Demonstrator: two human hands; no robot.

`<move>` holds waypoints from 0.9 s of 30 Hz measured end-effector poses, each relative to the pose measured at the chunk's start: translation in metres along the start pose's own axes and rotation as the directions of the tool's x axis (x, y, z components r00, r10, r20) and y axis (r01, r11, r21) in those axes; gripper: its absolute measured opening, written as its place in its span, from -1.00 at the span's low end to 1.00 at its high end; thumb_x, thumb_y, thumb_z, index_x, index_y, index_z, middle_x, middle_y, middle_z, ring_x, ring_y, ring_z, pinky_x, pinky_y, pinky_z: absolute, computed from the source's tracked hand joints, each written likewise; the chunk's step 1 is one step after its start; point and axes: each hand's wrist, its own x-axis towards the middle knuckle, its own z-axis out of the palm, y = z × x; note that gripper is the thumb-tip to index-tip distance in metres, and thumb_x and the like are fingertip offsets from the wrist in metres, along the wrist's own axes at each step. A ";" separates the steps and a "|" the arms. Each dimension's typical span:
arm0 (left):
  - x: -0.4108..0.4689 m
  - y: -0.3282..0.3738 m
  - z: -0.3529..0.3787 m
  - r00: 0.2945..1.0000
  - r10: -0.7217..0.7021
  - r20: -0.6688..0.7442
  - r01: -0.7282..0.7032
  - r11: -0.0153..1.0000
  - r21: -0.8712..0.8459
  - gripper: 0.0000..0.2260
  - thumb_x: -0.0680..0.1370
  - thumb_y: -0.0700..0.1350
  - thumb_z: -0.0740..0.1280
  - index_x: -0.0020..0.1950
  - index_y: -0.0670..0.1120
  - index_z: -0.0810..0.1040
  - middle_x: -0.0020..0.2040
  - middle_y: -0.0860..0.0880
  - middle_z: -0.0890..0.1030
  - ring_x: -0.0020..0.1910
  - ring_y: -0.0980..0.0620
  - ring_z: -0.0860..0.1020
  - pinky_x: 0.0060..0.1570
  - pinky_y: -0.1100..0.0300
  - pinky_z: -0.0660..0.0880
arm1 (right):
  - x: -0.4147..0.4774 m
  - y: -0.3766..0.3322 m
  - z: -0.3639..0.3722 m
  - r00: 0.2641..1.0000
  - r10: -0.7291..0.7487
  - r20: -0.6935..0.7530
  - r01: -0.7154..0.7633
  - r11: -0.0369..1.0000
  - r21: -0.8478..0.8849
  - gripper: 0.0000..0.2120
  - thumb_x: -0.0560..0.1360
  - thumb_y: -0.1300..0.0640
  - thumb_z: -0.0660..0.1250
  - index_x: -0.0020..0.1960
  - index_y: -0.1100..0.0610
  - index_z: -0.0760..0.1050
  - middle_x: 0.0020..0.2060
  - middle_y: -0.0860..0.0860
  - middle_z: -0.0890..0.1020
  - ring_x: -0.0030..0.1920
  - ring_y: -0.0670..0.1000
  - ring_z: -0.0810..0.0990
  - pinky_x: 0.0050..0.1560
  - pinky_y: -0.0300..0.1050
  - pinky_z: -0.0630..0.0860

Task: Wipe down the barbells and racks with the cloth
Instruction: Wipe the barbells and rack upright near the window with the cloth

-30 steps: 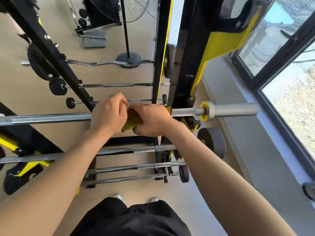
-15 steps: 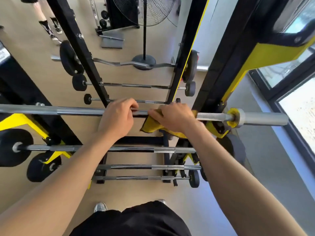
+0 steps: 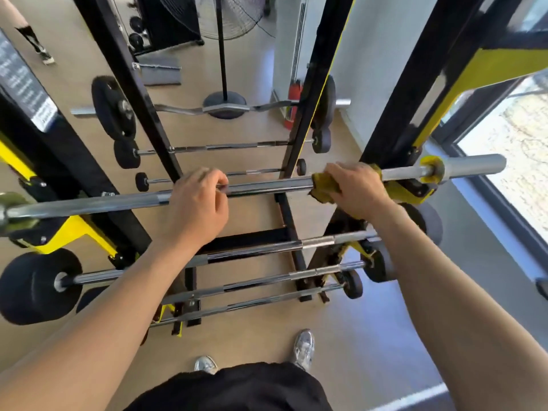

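Left hand (image 3: 197,203): curled over barbell (image 3: 267,186), gripping it.
Right hand (image 3: 357,188): grasping yellow cloth (image 3: 324,188), wrapped round barbell.

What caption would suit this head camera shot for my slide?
Right hand wraps a yellow cloth around the racked barbell while the left hand grips its shaft.

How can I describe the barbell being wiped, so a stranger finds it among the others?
Start at the black and yellow rack beside the window. The barbell lies highest across it. Only it is gripped by the left hand and the right hand with a yellow cloth.
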 end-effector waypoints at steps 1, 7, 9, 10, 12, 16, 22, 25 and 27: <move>-0.003 -0.003 -0.001 1.000 0.019 0.014 -0.019 1.000 -0.007 -0.84 0.59 -0.25 0.30 0.14 -0.11 0.58 0.03 -0.04 0.63 0.03 -0.01 0.58 0.16 0.11 0.45 | -0.005 0.008 -0.001 0.997 0.072 0.002 -0.072 0.997 -0.002 -0.79 0.55 0.05 0.42 0.03 -0.02 0.38 -0.15 -0.04 0.54 -0.10 0.13 0.58 -0.04 -0.01 0.40; -0.012 -0.015 -0.006 1.000 0.015 0.016 -0.014 0.997 -0.075 -0.79 0.60 -0.29 0.29 0.20 -0.10 0.55 0.09 -0.06 0.60 0.08 -0.04 0.58 0.17 -0.07 0.57 | 0.009 -0.082 0.016 0.996 0.086 -0.034 -0.088 0.995 -0.046 -0.67 0.57 0.11 0.38 0.30 0.07 0.44 0.15 0.05 0.61 0.21 0.15 0.58 0.34 0.14 0.42; -0.010 -0.013 -0.003 1.000 -0.007 -0.017 0.005 0.995 -0.100 -0.80 0.62 -0.27 0.24 0.21 -0.09 0.51 0.10 -0.07 0.59 0.09 -0.07 0.57 0.20 -0.13 0.53 | 0.017 -0.147 0.027 0.998 0.001 -0.061 -0.003 1.000 -0.020 -0.55 0.55 0.10 0.39 0.40 0.09 0.40 0.27 0.08 0.58 0.30 0.16 0.53 0.38 0.13 0.37; -0.009 -0.012 -0.001 0.999 -0.031 -0.034 0.027 0.993 -0.116 -0.81 0.63 -0.26 0.22 0.21 -0.08 0.49 0.10 -0.08 0.59 0.10 -0.08 0.56 0.21 -0.15 0.52 | 0.021 -0.174 0.032 0.994 -0.056 -0.090 0.056 0.998 -0.001 -0.55 0.54 0.09 0.41 0.39 0.10 0.41 0.26 0.08 0.58 0.28 0.15 0.53 0.37 0.11 0.37; -0.005 -0.008 0.002 0.995 -0.083 -0.063 0.073 0.988 -0.139 -0.83 0.65 -0.23 0.19 0.20 -0.08 0.47 0.10 -0.08 0.59 0.09 -0.08 0.56 0.23 -0.14 0.51 | 0.028 -0.202 0.038 0.971 -0.176 -0.164 0.182 0.983 0.027 -0.54 0.53 0.12 0.43 0.39 0.12 0.43 0.23 0.07 0.60 0.22 0.14 0.56 0.30 0.06 0.42; 0.006 -0.005 0.005 0.998 -0.052 -0.043 0.048 0.994 -0.094 -0.85 0.66 -0.19 0.19 0.15 -0.08 0.52 0.02 -0.06 0.61 0.00 -0.05 0.58 0.17 -0.06 0.51 | 0.030 -0.143 0.021 0.944 -0.321 -0.078 0.325 0.945 0.041 -0.55 0.55 0.03 0.45 0.39 0.00 0.40 0.17 -0.04 0.63 0.13 0.04 0.62 0.17 -0.03 0.55; 0.022 0.010 0.021 1.000 -0.011 0.023 0.013 0.997 -0.071 -0.88 0.65 -0.17 0.26 0.03 -0.07 0.60 -0.20 0.08 0.61 -0.27 0.06 0.57 0.04 -0.10 0.60 | 0.007 0.010 -0.002 0.988 0.123 0.090 -0.122 0.992 -0.024 -0.77 0.52 -0.15 0.44 -0.08 -0.10 0.42 -0.30 -0.19 0.49 -0.20 -0.04 0.60 -0.15 -0.10 0.46; 0.033 0.019 0.026 1.000 -0.012 0.023 0.014 0.997 -0.082 -0.80 0.64 -0.13 0.19 -0.01 -0.07 0.61 -0.24 0.07 0.60 -0.32 0.07 0.56 -0.07 -0.09 0.62 | 0.014 0.011 -0.002 0.974 0.183 0.134 -0.171 0.980 -0.101 -0.74 0.51 -0.23 0.39 -0.13 -0.07 0.45 -0.34 -0.13 0.49 -0.30 -0.09 0.50 -0.19 -0.11 0.43; 0.042 0.024 0.030 0.999 -0.038 0.011 0.039 0.994 -0.103 -0.73 0.64 -0.09 0.14 -0.03 -0.07 0.63 -0.25 0.08 0.60 -0.34 0.10 0.55 -0.11 -0.07 0.63 | 0.019 -0.005 -0.003 0.984 0.110 0.137 -0.099 0.991 -0.084 -0.73 0.54 -0.23 0.36 -0.11 -0.06 0.44 -0.31 -0.11 0.49 -0.28 -0.06 0.53 -0.19 -0.09 0.43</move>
